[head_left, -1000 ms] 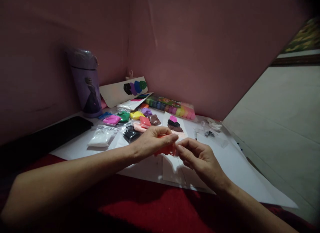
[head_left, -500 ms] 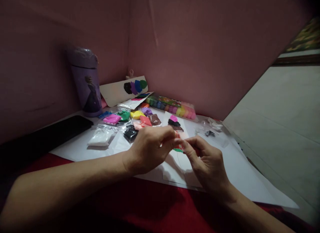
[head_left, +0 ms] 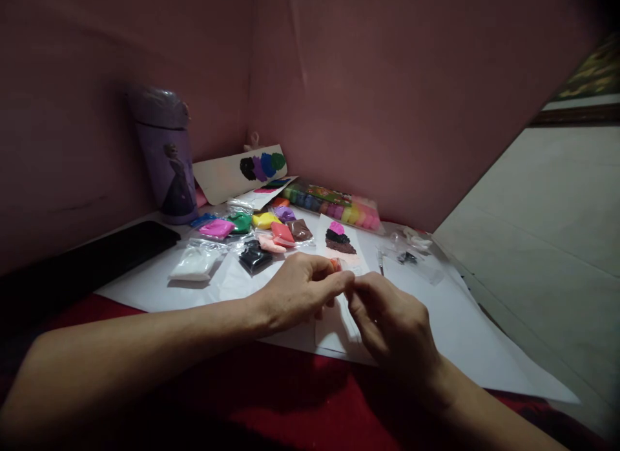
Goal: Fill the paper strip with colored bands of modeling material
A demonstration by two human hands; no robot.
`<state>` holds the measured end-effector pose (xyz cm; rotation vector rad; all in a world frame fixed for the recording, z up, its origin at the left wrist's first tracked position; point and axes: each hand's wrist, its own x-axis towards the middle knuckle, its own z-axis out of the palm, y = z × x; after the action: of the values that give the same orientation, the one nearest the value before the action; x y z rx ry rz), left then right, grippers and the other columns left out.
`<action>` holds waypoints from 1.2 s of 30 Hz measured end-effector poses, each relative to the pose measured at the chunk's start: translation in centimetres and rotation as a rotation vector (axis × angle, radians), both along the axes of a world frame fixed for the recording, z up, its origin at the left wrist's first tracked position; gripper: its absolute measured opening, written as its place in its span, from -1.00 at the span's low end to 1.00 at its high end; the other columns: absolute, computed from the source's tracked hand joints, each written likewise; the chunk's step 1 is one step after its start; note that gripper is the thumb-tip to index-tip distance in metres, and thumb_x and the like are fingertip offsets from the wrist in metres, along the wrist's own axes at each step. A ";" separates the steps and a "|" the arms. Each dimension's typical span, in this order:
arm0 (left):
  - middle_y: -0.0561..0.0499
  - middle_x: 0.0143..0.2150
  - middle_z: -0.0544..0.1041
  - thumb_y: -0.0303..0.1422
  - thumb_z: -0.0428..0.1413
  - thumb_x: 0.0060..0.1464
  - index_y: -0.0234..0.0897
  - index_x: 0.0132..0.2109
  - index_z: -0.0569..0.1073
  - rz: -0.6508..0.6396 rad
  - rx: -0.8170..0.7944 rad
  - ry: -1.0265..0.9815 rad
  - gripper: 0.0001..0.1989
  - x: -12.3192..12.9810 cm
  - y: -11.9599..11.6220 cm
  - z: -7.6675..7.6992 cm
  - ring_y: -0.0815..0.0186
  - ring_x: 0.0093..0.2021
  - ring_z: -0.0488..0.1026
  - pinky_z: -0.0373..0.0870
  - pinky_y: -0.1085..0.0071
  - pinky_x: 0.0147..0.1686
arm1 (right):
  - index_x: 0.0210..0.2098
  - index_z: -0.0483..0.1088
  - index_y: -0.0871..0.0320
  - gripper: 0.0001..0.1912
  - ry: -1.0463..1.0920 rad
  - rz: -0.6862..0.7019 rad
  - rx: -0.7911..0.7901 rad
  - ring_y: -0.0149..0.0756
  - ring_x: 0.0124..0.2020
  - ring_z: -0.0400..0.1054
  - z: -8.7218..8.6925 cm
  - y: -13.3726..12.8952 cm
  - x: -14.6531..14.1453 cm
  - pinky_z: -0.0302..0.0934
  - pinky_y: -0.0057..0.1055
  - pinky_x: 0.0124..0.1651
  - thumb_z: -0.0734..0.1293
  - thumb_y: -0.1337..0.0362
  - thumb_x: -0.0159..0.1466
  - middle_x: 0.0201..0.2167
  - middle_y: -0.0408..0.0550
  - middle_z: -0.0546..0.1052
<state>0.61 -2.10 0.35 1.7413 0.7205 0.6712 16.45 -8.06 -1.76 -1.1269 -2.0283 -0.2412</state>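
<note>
Left grip [head_left: 301, 288] now across more of orange packet [head_left: 335, 264]

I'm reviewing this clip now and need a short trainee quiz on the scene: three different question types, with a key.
1. True or false: the purple bottle stands upright.

2. What colour shows on the small item at the fingers of the left hand?
A green
B orange
C blue

3. Fill in: on the white card, the black patch lies between the pink patch and the ____ patch.

Key: 1 true; 2 B, orange; 3 brown.
</note>
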 end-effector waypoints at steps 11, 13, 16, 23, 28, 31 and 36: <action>0.09 -0.59 0.37 -0.46 -0.01 -0.02 -0.35 -0.49 0.33 0.031 0.002 -0.023 -0.88 0.2 0.2 -0.6 0.48 -0.65 0.31 0.26 0.59 -0.69 | -0.35 0.34 0.17 -0.92 0.218 -0.090 -0.204 -0.44 -0.52 0.32 0.1 -0.1 -0.2 0.18 -0.50 -0.42 0.23 0.39 0.26 -0.50 -0.15 0.44; 0.09 -0.59 0.37 -0.46 -0.01 -0.03 -0.35 -0.48 0.35 0.064 0.031 -0.005 -0.88 0.2 0.2 -0.5 0.49 -0.68 0.30 0.24 0.59 -0.71 | -0.39 0.32 0.16 -0.90 0.324 -0.120 -0.268 -0.44 -0.53 0.29 0.2 -0.1 -0.2 0.16 -0.50 -0.46 0.23 0.34 0.27 -0.52 -0.16 0.43; 0.09 -0.61 0.37 -0.46 -0.01 -0.03 -0.35 -0.52 0.33 0.087 0.032 -0.021 -0.86 0.2 0.2 -0.3 0.51 -0.70 0.29 0.24 0.60 -0.72 | -0.42 0.32 0.16 -0.85 0.465 -0.118 -0.350 -0.44 -0.53 0.25 0.3 0.2 -0.1 0.14 -0.50 -0.48 0.25 0.26 0.27 -0.54 -0.17 0.40; 0.06 -0.57 0.39 -0.27 0.00 0.10 -0.35 -0.49 0.31 0.055 -0.041 -0.068 -0.72 0.2 0.4 0.1 0.51 -0.68 0.31 0.27 0.59 -0.70 | -0.40 0.33 0.19 -0.81 0.671 0.064 -0.500 -0.51 -0.62 0.12 0.6 0.9 0.2 0.02 -0.54 -0.63 0.31 0.18 0.23 -0.56 -0.19 0.35; 0.06 -0.60 0.40 -0.31 0.01 0.12 -0.37 -0.49 0.31 0.096 -0.077 -0.068 -0.73 0.2 0.4 0.3 0.50 -0.69 0.33 0.29 0.59 -0.69 | -0.37 0.33 0.16 -0.86 0.696 0.038 -0.356 -0.47 -0.56 0.22 0.6 0.8 0.1 0.16 -0.52 -0.54 0.33 0.22 0.21 -0.51 -0.18 0.38; 0.06 -0.60 0.41 -0.40 0.01 0.10 -0.37 -0.48 0.31 0.116 -0.095 -0.061 -0.79 0.2 0.4 0.4 0.50 -0.69 0.34 0.31 0.59 -0.69 | -0.23 0.36 0.13 -0.88 0.622 0.051 -0.233 -0.39 -0.39 0.34 0.6 0.3 -0.1 0.28 -0.47 -0.39 0.33 0.29 0.21 -0.35 -0.11 0.43; 0.07 -0.62 0.40 -0.33 0.01 0.13 -0.37 -0.48 0.31 0.110 -0.101 -0.074 -0.75 0.2 0.2 0.4 0.50 -0.69 0.35 0.30 0.59 -0.70 | -0.02 0.33 0.07 -0.68 0.438 0.191 -0.162 -0.32 -0.29 0.42 0.5 -0.8 -0.4 0.36 -0.37 -0.29 0.24 0.46 0.26 -0.19 -0.02 0.46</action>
<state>0.82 -1.90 0.77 1.5851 0.7894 0.7574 16.10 -8.83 -1.23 -0.9717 -1.7646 0.2524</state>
